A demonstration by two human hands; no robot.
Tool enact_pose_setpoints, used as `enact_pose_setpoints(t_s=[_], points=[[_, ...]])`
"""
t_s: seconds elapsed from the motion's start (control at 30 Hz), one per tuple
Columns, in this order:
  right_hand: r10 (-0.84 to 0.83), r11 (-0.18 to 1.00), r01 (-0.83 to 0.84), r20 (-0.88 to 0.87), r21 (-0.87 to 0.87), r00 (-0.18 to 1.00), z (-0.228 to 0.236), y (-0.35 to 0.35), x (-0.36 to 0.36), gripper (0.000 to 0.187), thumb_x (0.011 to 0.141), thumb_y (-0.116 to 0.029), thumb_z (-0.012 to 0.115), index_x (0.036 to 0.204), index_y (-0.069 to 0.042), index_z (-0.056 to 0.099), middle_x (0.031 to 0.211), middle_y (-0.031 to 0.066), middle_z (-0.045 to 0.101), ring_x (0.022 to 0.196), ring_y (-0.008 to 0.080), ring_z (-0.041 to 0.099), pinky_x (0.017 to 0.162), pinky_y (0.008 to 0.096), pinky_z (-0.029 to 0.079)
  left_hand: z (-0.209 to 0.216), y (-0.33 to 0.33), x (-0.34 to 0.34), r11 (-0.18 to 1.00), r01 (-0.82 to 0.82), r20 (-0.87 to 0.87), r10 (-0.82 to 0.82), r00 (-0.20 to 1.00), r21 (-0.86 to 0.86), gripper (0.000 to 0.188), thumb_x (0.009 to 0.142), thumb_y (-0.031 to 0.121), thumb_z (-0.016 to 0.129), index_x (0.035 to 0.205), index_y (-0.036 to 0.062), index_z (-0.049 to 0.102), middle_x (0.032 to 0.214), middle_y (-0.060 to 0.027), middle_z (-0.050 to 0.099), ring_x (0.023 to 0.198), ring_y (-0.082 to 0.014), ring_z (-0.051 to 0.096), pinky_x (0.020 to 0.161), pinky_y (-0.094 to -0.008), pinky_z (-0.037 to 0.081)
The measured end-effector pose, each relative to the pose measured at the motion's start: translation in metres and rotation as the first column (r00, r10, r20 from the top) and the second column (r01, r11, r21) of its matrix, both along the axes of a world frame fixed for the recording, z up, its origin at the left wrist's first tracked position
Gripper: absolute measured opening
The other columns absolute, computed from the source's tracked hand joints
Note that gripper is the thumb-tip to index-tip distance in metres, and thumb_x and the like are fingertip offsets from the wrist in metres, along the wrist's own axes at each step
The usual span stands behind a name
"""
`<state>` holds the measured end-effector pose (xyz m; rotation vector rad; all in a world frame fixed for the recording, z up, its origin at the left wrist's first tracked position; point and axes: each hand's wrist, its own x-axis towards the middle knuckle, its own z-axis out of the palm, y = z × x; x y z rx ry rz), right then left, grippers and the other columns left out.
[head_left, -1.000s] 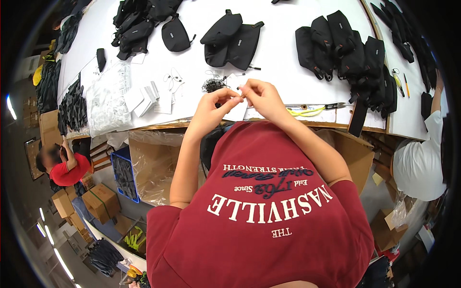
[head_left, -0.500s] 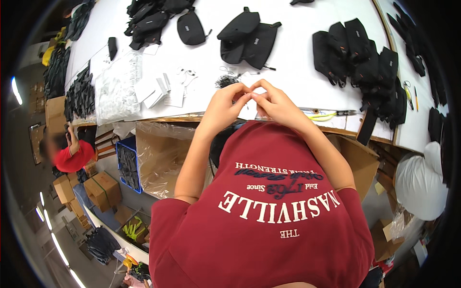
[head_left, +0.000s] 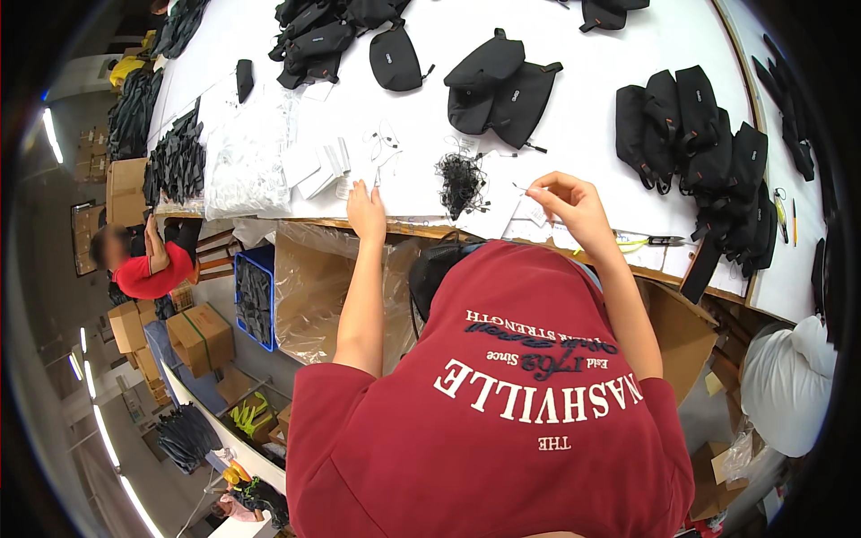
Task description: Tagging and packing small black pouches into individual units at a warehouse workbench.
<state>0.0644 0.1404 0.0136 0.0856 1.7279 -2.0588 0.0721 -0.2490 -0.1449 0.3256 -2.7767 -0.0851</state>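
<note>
My right hand is over the table's near edge, thumb and forefinger pinching a thin dark tag string. White tags or slips lie beneath that hand. To its left sits a tangled heap of black strings. My left hand reaches over the table edge with fingers stretched out. Its fingertips are by a few white tags with looped strings, and whether they touch one is hard to see. A fanned stack of white cards is just left of them.
Black pouches lie further back, with a pile of them at the right. A clear plastic bag and black straps are on the left. Yellow-handled snips rest by the front edge. Another person in red is at far left.
My hands were together at the table edge and have moved apart. The left went left toward the tags; the right moved right, holding a string. The string heap is now uncovered, and the view has shifted.
</note>
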Motion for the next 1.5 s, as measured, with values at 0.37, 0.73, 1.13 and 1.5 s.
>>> enact_pose_setpoints(t_s=[0.37, 0.73, 1.13, 1.5], points=[[-0.144, 0.978, 0.159, -0.119, 0.133, 0.982, -0.001, 0.004, -0.003, 0.016, 0.085, -0.017, 0.066, 0.084, -0.001, 0.063, 0.052, -0.0093, 0.034, 0.047, 0.0009, 0.026, 0.045, 0.0211, 0.022, 0.026, 0.023, -0.006, 0.900, -0.213, -0.006, 0.233, 0.973, 0.379, 0.026, 0.083, 0.017, 0.065, 0.104, 0.0031, 0.059, 0.086, -0.0117, 0.061, 0.082, -0.0287, 0.058, 0.078, -0.0390, 0.044], [-0.096, 0.992, 0.102, -0.091, 0.071, 0.991, 0.001, 0.001, 0.000, 0.015, 0.083, -0.015, 0.070, 0.084, 0.000, 0.066, 0.051, -0.0115, 0.029, 0.048, 0.0006, 0.022, 0.046, 0.0220, 0.018, 0.067, 0.044, -0.023, 0.906, -0.198, 0.184, 0.136, 0.973, 0.375, 0.030, 0.083, 0.022, 0.065, 0.101, -0.0020, 0.062, 0.093, -0.0182, 0.066, 0.083, -0.0341, 0.064, 0.071, -0.0381, 0.050], [-0.047, 0.909, 0.224, -0.449, 0.350, 0.892, 0.041, -0.021, 0.002, 0.011, 0.082, -0.012, 0.067, 0.084, -0.002, 0.065, 0.050, -0.0054, 0.026, 0.049, 0.0037, 0.023, 0.045, 0.0260, 0.019, 0.208, 0.199, 0.004, 0.277, 0.233, -0.032, -0.579, 0.814, 0.932, 0.025, 0.087, 0.002, 0.060, 0.111, 0.0005, 0.055, 0.075, -0.0065, 0.066, 0.069, -0.0066, 0.060, 0.060, -0.0199, 0.047], [0.025, 0.823, 0.280, -0.524, 0.494, 0.851, 0.041, -0.015, 0.009, 0.013, 0.083, -0.015, 0.064, 0.084, -0.003, 0.061, 0.046, -0.0004, 0.033, 0.045, 0.0058, 0.027, 0.043, 0.0284, 0.023, 0.207, 0.215, 0.008, 0.508, 0.442, 0.014, -0.668, 0.744, 0.739, 0.021, 0.088, 0.006, 0.056, 0.109, 0.0046, 0.053, 0.061, -0.0155, 0.058, 0.053, -0.0282, 0.061, 0.050, -0.0346, 0.045]])
